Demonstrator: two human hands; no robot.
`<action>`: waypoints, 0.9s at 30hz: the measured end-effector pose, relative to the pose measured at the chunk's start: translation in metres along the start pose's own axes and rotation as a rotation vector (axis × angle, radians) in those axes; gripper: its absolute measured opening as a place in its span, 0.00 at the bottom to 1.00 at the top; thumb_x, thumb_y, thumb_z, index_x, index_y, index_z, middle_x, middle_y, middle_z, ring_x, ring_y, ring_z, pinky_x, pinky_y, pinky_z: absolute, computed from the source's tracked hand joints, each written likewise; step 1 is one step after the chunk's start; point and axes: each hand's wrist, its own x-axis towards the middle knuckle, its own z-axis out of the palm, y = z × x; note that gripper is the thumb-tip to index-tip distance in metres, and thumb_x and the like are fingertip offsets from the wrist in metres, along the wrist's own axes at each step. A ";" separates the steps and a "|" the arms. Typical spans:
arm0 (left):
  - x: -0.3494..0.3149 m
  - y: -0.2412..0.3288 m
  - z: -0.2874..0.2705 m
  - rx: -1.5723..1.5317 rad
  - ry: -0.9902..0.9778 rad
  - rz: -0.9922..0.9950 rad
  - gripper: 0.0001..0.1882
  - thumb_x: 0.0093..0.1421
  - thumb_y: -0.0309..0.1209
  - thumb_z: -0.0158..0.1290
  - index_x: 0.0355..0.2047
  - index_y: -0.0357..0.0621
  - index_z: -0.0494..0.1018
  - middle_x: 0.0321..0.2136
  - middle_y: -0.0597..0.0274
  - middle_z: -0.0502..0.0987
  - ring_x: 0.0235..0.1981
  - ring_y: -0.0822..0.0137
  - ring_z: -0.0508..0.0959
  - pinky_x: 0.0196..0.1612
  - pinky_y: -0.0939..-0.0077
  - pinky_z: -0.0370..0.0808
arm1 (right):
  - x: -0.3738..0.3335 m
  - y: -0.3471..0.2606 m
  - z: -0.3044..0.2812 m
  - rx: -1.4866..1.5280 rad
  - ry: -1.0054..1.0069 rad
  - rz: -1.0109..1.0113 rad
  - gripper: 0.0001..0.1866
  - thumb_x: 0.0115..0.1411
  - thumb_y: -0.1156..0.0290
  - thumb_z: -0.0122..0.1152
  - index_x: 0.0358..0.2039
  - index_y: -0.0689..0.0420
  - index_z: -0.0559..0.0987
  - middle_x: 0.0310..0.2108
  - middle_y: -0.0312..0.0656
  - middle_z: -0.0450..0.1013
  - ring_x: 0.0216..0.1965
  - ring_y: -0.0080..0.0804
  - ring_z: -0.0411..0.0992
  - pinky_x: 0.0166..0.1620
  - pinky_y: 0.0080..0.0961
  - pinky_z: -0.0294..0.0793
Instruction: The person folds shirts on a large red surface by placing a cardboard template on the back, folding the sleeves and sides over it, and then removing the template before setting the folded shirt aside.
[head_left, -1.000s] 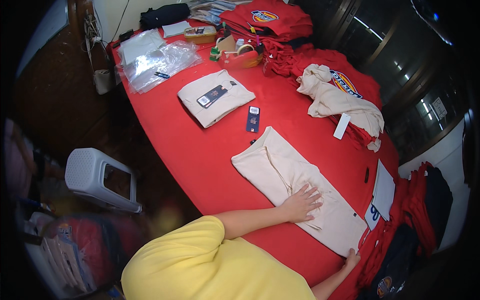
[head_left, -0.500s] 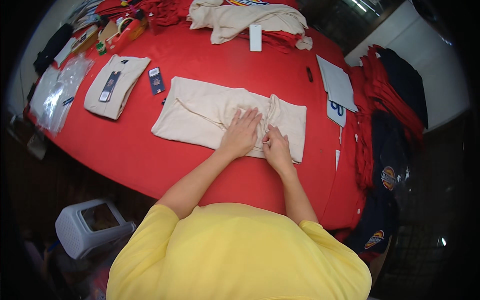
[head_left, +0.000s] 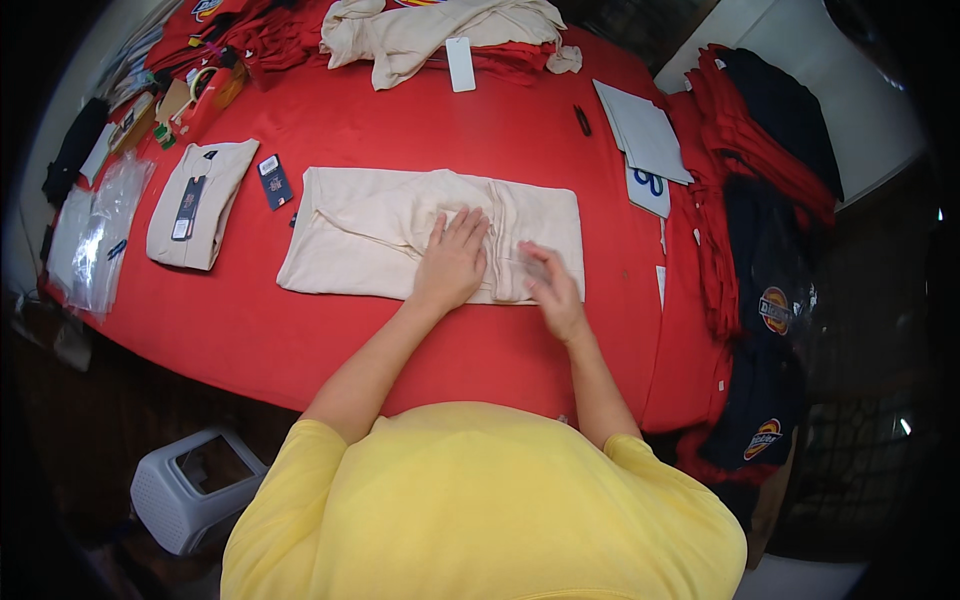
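Observation:
A cream garment (head_left: 350, 230), partly folded into a long rectangle, lies across the red-covered table in front of me. My left hand (head_left: 455, 258) rests flat on its middle with the fingers stretched out. Just right of a narrow folded strip, my right hand (head_left: 552, 290) is over the garment's right part, its fingers apart and slightly blurred. Whether the right fingertips touch the cloth I cannot tell. Left of the garment are a dark hang tag (head_left: 274, 182) and a folded cream garment (head_left: 220, 200) with another dark tag (head_left: 187, 208) on top.
Clear plastic bags (head_left: 95, 245) lie at the left edge, with a red tape dispenser (head_left: 208, 105) behind. White sheets (head_left: 642, 130) and a small black tool (head_left: 582, 120) lie at right. Red and navy garments (head_left: 770, 240) pile along the right. A grey stool (head_left: 190, 490) stands lower left.
My right hand has lifted off its pinch on the cloth and opened. The strip by my left hand now lies straighter and flatter. The whole view has shifted slightly.

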 end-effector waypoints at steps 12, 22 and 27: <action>0.014 0.025 -0.037 0.001 -0.208 0.065 0.25 0.52 0.42 0.60 0.47 0.43 0.73 0.48 0.55 0.71 0.50 0.55 0.68 0.55 0.58 0.63 | 0.030 0.045 -0.066 -0.555 0.099 0.602 0.19 0.57 0.58 0.58 0.40 0.60 0.77 0.40 0.54 0.74 0.42 0.45 0.74 0.45 0.39 0.71; 0.053 0.035 -0.052 -1.133 -0.020 -0.580 0.23 0.57 0.42 0.58 0.43 0.32 0.74 0.33 0.55 0.79 0.36 0.66 0.79 0.42 0.72 0.73 | 0.050 -0.042 -0.001 0.720 -0.008 0.272 0.11 0.66 0.68 0.43 0.42 0.60 0.71 0.41 0.45 0.74 0.39 0.31 0.74 0.50 0.30 0.68; 0.031 -0.061 -0.125 -0.678 0.073 -0.623 0.20 0.57 0.38 0.57 0.43 0.34 0.75 0.35 0.50 0.80 0.38 0.62 0.79 0.43 0.70 0.73 | 0.047 -0.033 -0.006 0.709 0.224 0.369 0.09 0.65 0.71 0.47 0.42 0.60 0.70 0.40 0.47 0.74 0.38 0.32 0.74 0.43 0.28 0.74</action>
